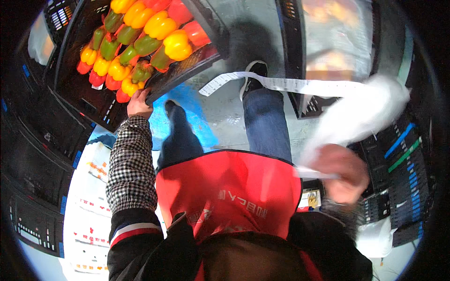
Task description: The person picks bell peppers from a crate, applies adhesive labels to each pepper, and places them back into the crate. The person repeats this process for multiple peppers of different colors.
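A black plastic crate (pixel 190 68) holds rows of red, yellow and green bell peppers (pixel 160 26) at the upper left. On the crate's near rim lies my left hand (pixel 140 103), its fingers gripping the edge beside the lowest peppers. My right hand (pixel 339 172), blurred by motion, is at the right with a white strip pinched at its fingers. A blurred white sheet or bag (pixel 365 105) spreads above that hand. From it a long strip of printed labels (pixel 291 84) trails leftward over my shoe.
Black crates stand stacked along the left (pixel 31 175) and right (pixel 404 189). White printed cartons (pixel 89 214) are piled beside my left arm. Another crate (pixel 295 52) with plastic-covered contents is at the upper right. A white plastic bundle (pixel 374 239) sits at the lower right.
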A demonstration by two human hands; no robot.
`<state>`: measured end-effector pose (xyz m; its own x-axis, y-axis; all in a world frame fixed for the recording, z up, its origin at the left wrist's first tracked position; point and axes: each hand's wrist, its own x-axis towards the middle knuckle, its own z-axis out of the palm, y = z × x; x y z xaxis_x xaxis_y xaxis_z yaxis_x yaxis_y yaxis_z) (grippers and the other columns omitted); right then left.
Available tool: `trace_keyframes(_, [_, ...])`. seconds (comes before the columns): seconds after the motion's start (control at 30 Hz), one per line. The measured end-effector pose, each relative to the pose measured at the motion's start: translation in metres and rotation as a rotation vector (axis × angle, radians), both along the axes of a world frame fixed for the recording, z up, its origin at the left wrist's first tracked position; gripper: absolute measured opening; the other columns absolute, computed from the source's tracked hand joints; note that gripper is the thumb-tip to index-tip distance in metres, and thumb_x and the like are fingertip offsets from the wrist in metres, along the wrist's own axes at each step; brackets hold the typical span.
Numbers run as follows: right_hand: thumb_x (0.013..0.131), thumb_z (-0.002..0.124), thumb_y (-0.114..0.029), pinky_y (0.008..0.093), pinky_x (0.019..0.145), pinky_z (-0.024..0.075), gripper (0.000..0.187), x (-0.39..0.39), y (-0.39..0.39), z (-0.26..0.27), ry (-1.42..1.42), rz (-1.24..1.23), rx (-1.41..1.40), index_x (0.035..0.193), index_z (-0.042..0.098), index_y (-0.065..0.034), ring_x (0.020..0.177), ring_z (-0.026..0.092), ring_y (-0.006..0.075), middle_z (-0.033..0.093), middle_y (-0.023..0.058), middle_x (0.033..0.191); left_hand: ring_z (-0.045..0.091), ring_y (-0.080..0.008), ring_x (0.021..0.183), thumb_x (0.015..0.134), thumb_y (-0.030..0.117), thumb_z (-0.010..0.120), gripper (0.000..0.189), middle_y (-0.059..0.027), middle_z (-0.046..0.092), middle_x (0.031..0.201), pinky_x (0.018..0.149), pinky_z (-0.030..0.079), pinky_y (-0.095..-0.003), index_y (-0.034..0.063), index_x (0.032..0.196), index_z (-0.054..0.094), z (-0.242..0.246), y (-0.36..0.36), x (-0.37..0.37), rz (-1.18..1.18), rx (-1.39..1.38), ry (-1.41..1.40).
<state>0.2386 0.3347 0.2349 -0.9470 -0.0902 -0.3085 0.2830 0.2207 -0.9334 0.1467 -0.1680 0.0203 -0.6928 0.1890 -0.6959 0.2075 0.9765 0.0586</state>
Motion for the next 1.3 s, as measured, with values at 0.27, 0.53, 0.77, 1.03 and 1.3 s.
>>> trace_keyframes(0.27, [0.072,0.075,-0.007,0.0278,0.060,0.0471,0.017,-0.042,-0.147,-0.126,-0.188,-0.115,-0.127,0.085,0.064,-0.0025,0.064,0.060,0.0203,0.063,0.0092,0.075,0.057,-0.0329,0.101,0.066,0.009,0.065,0.045,-0.0131,0.059,0.111,0.088,0.048,-0.0391,0.0076,0.110,0.060,-0.003,-0.011,-0.002,-0.076,0.206,0.029])
trace_keyframes(0.53, [0.067,0.069,0.006,0.0252,0.063,0.0478,0.011,-0.087,-0.161,-0.147,-0.074,0.128,-0.052,0.075,0.063,-0.0005,0.069,0.062,0.0142,0.064,0.0074,0.074,0.061,-0.0331,0.088,0.064,0.011,0.066,0.041,-0.0117,0.061,0.097,0.074,0.051,-0.0403,0.0075,0.104,0.060,-0.002,-0.013,0.001,-0.107,0.288,0.110])
trace_keyframes(0.77, [0.058,0.071,0.004,0.0358,0.073,0.0520,0.015,-0.059,-0.174,-0.092,0.331,0.099,0.174,0.069,0.063,-0.0035,0.072,0.065,0.0237,0.065,0.0063,0.068,0.062,-0.0325,0.087,0.074,0.036,0.068,0.044,-0.0148,0.063,0.096,0.074,0.052,-0.0408,0.0038,0.103,0.061,0.007,-0.006,-0.004,-0.102,0.238,0.113])
trace_keyframes(1.03, [0.073,0.077,-0.008,0.0225,0.055,0.0445,0.018,0.000,-0.192,-0.070,0.278,-0.385,0.049,0.072,0.060,-0.0016,0.063,0.054,0.0039,0.062,0.0000,0.068,0.060,-0.0334,0.100,0.080,0.034,0.065,0.046,-0.0178,0.061,0.108,0.085,0.048,-0.0391,0.0013,0.111,0.058,0.003,-0.019,0.003,0.054,0.712,0.284])
trace_keyframes(1.3, [0.077,0.072,-0.010,0.0265,0.057,0.0446,0.015,0.028,-0.202,-0.084,0.222,-0.265,0.137,0.079,0.061,-0.0010,0.064,0.055,0.0091,0.059,0.0036,0.068,0.054,-0.0341,0.109,0.068,0.029,0.077,0.062,-0.0201,0.057,0.113,0.093,0.045,-0.0400,-0.0012,0.116,0.053,-0.058,0.152,-0.103,-0.370,0.653,0.478])
